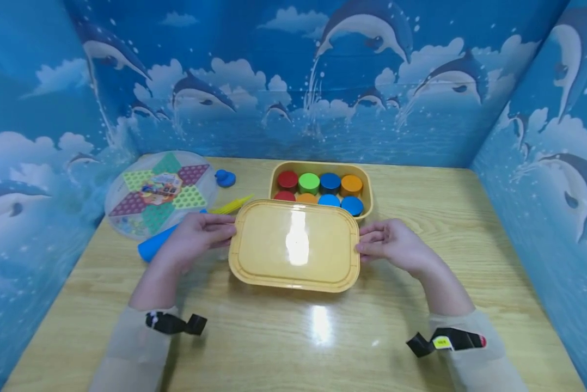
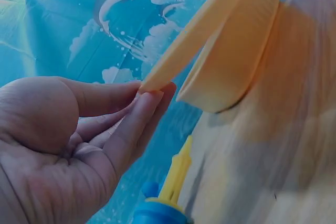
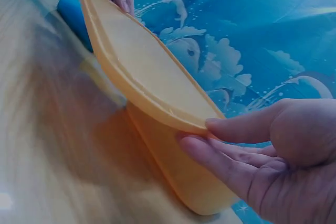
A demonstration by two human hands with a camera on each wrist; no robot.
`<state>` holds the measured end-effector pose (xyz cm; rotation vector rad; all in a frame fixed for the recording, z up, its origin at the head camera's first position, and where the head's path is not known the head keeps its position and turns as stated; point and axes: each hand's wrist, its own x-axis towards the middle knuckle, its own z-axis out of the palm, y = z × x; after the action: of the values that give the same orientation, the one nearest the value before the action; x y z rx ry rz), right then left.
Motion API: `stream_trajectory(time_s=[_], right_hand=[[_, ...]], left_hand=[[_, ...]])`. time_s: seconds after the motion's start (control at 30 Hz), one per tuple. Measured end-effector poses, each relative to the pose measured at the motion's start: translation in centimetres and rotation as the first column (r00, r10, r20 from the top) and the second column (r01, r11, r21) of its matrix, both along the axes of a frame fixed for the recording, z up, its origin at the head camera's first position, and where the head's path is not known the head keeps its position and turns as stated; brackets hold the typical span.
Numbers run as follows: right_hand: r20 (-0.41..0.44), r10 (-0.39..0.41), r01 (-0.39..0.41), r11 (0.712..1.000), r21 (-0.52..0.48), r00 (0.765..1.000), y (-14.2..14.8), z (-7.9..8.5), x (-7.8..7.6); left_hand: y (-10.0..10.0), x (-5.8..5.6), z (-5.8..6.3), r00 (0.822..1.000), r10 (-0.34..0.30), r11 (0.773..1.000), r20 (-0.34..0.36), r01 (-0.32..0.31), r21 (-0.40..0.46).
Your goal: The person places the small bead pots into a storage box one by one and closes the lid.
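Between both hands, a yellow rounded-rectangle lid (image 1: 264,245) is held in the air, tilted. My left hand (image 1: 200,237) pinches its left edge between thumb and fingers, which the left wrist view shows closely. At the opposite short edge, my right hand (image 1: 396,245) pinches the rim the same way. Behind the lid stands a matching yellow box (image 1: 369,190) with several round pieces inside, among them a red one (image 1: 287,179), a green one (image 1: 309,183), a blue one (image 1: 330,182) and an orange one (image 1: 351,185). The lid hides the box's near side in the head view.
At the back left lies a round Chinese checkers set (image 1: 161,190) in a clear case. A blue toy duck (image 1: 225,178) sits beside it. Near my left hand are a blue cylinder (image 1: 156,245) and a slim yellow piece (image 1: 232,205). Dolphin-print curtains (image 1: 293,81) enclose the wooden table (image 1: 440,207).
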<state>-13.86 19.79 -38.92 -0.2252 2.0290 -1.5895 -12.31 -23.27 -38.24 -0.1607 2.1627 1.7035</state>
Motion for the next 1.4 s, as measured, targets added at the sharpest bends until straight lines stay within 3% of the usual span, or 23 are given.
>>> stream_trajectory(time_s=[0.3, 0.6, 0.87, 1.07, 1.2, 1.3, 1.4], right_hand=[[-0.099, -0.170, 0.168, 0.985, -0.030, 0.980, 1.2, 1.5, -2.1], [-0.115, -0.290, 0.287, 0.957, -0.036, 0.950, 1.6, 2.3, -4.5], [-0.060, -0.296, 0.295, 0.955, -0.021, 0.953, 2.0, 2.6, -5.9], [-0.043, -0.267, 0.268, 0.963, 0.034, 0.963, 2.1, 2.9, -6.2], [-0.055, -0.260, 0.262, 0.964, 0.034, 0.964, 2.1, 3.2, -6.2], [-0.119, -0.262, 0.266, 0.964, 0.019, 0.958, 1.8, 3.6, -5.8], [-0.207, -0.280, 0.285, 0.958, -0.006, 0.937, 1.2, 3.9, -5.3]], left_hand=[[1.8, -2.0, 1.1, 0.997, -0.039, 0.993, -0.066, 0.046, 0.104], [3.8, -4.7, 1.3, 0.999, -0.037, 0.990, -0.019, 0.039, 0.137], [5.4, -7.0, 1.2, 1.000, 0.022, 0.996, -0.013, -0.021, 0.091], [5.9, -7.4, 1.4, 0.999, 0.053, 0.997, 0.006, -0.054, 0.062], [6.1, -7.5, 1.4, 0.999, 0.043, 0.997, -0.009, -0.042, 0.066], [6.3, -7.3, 1.5, 0.998, 0.029, 0.997, -0.060, -0.024, 0.075], [6.6, -7.0, 1.5, 0.986, 0.044, 0.996, -0.159, -0.031, 0.083]])
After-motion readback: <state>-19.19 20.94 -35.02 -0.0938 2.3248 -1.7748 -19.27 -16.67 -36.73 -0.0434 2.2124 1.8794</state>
